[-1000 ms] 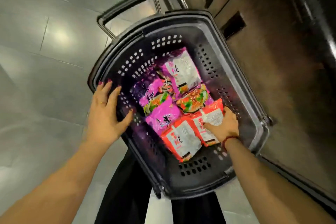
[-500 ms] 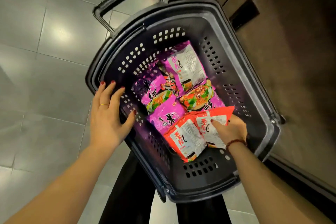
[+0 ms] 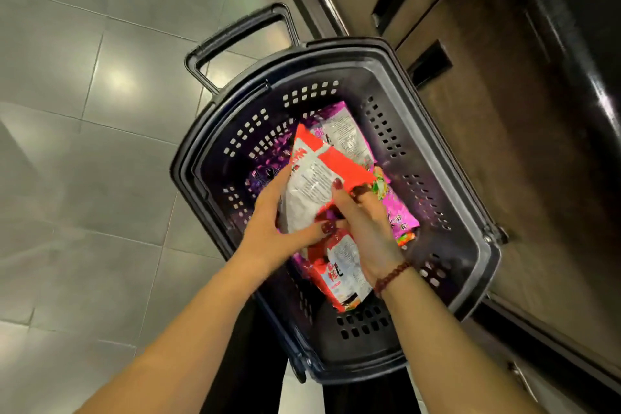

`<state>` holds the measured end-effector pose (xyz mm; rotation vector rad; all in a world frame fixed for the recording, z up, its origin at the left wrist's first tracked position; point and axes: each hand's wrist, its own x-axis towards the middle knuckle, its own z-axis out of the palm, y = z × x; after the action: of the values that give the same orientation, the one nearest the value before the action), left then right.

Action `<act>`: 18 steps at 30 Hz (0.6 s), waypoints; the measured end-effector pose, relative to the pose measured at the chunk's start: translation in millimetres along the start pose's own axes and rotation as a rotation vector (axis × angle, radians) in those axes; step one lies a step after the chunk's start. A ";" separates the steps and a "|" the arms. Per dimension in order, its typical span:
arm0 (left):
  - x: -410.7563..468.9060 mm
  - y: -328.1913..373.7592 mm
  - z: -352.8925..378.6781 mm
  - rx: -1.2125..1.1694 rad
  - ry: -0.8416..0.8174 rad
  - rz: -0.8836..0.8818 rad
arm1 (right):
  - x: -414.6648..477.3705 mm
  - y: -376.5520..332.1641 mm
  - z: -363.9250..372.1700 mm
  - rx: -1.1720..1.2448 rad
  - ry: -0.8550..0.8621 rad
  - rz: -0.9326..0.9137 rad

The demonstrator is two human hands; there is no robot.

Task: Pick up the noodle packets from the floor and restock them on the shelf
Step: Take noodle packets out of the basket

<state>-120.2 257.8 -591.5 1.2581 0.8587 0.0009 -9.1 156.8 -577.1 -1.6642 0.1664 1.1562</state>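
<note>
Lighting is moderate and comes from overhead. A soft reflection of a ceiling light glares on the glossy floor (image 3: pixel 117 81) at far left. The cabinet (image 3: pixel 521 178) at right is dim, nearly black at its far corner. The basket (image 3: pixel 477 185) interior lies in shadow, with purple reflections on its walls. Motion blur softens its handle (image 3: pixel 242 30) and the packet (image 3: pixel 312 185) print. Wide-angle distortion bends the tile lines toward the edges.
</note>
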 end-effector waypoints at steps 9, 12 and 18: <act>18.3 -4.6 -23.5 -0.159 0.131 -0.250 | -10.5 0.9 -15.9 0.309 -0.328 0.218; 22.0 -3.8 -33.9 -0.249 0.193 -0.347 | 2.1 24.4 -25.9 0.163 -0.114 0.184; 22.9 3.7 -43.6 -0.331 0.216 -0.359 | 28.1 114.3 -63.1 -0.402 0.059 0.281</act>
<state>-127.1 305.3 -603.5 0.7917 1.2100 -0.0073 -25.8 68.0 -675.4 -2.0783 0.2209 1.4194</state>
